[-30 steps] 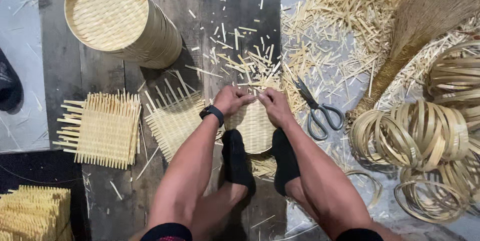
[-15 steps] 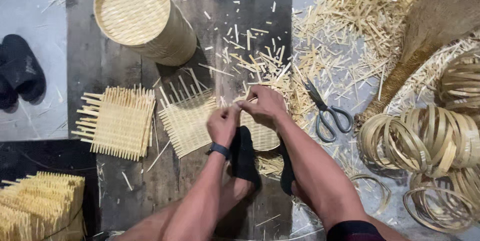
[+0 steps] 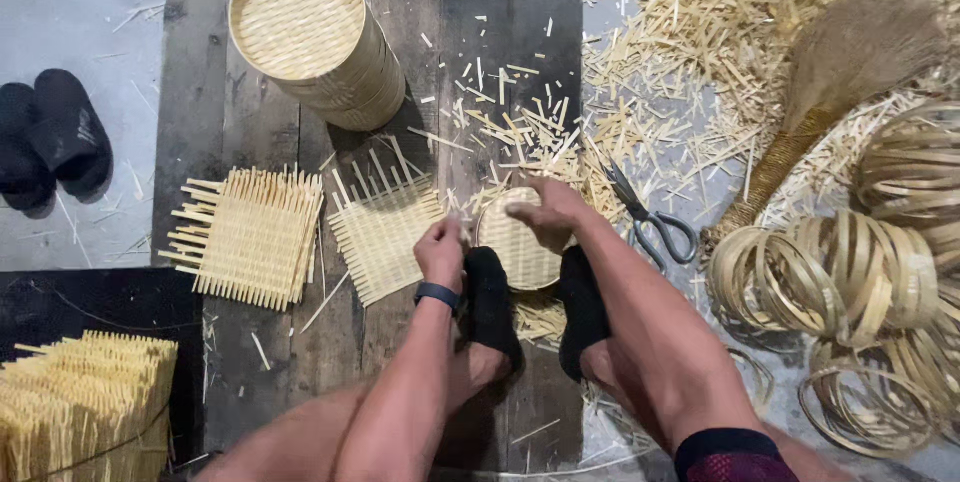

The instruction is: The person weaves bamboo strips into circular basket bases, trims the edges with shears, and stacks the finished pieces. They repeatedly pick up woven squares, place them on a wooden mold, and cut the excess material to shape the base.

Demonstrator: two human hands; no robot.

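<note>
- Dark, worn wooden planks [image 3: 260,342] run under you, littered with pale bamboo offcuts [image 3: 690,32] that thicken into a heap at the upper right.
- Your left hand [image 3: 441,254], a dark band at its wrist, is curled shut just beside the left edge of the round woven disc [image 3: 520,247]; whether it pinches a strip is too blurred to tell.
- Your right hand [image 3: 549,212] lies over the disc's top rim, fingers bent down and gripping it.
- That disc sits on the planks right in front of your black-socked feet [image 3: 492,302], its weave fine and flat.
- Left of it lie two square woven mats [image 3: 250,237] with loose strip ends sticking out like fringe.
- Farther up stands a stack of round steamer baskets [image 3: 315,37], smooth-walled with a woven top.
- Scissors [image 3: 655,222] rest just right of your right hand; coiled bamboo hoops [image 3: 830,282] pile up beyond them.
</note>
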